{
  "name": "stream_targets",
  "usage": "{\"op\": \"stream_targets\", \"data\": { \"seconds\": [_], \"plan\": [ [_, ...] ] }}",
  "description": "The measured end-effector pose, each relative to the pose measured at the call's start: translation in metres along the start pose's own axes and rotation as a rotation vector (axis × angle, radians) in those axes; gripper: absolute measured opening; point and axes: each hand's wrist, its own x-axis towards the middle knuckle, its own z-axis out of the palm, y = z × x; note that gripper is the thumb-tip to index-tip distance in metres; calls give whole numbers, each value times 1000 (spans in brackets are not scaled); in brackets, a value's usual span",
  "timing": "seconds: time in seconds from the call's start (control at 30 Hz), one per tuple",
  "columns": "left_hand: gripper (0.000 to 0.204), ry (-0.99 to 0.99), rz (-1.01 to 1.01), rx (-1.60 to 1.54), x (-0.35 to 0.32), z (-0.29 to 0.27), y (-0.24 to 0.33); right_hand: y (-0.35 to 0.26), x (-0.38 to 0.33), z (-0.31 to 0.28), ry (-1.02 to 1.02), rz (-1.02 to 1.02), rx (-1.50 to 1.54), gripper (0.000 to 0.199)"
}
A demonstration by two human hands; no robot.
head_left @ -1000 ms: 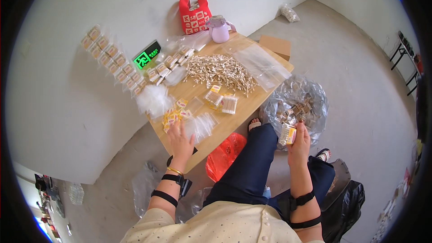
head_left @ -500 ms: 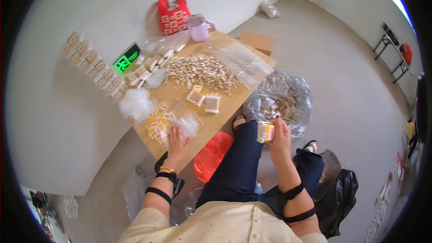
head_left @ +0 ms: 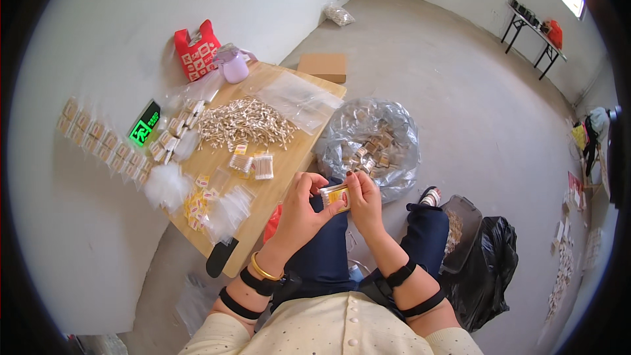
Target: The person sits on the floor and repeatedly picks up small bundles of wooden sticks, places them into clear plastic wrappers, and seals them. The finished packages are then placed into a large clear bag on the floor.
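Left hand and right hand grip a swab pack between them; finished-looking packs lie bagged at one o'clock, loose swabs unpacked at ten o'clock.

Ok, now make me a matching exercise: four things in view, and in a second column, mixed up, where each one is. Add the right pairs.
Things
1. swab packet
2. loose swabs
3. cardboard box
4. lilac bottle

Places
A. beyond the wooden table
B. beside the red bag
C. between the left hand and the right hand
D. heaped on the tabletop

Right pairs: 1-C, 2-D, 3-A, 4-B
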Motion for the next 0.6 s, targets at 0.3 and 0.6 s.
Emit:
{"op": "stream_targets", "data": {
  "seconds": [0.3,0.6],
  "plan": [
    [16,-64,-219,-252,1,22,-14,24,-11,-31,92,2,-7,28],
    [22,531,-483,-198,-55,-95,-167,57,-29,-174,415,188,313,21]
  ]
}}
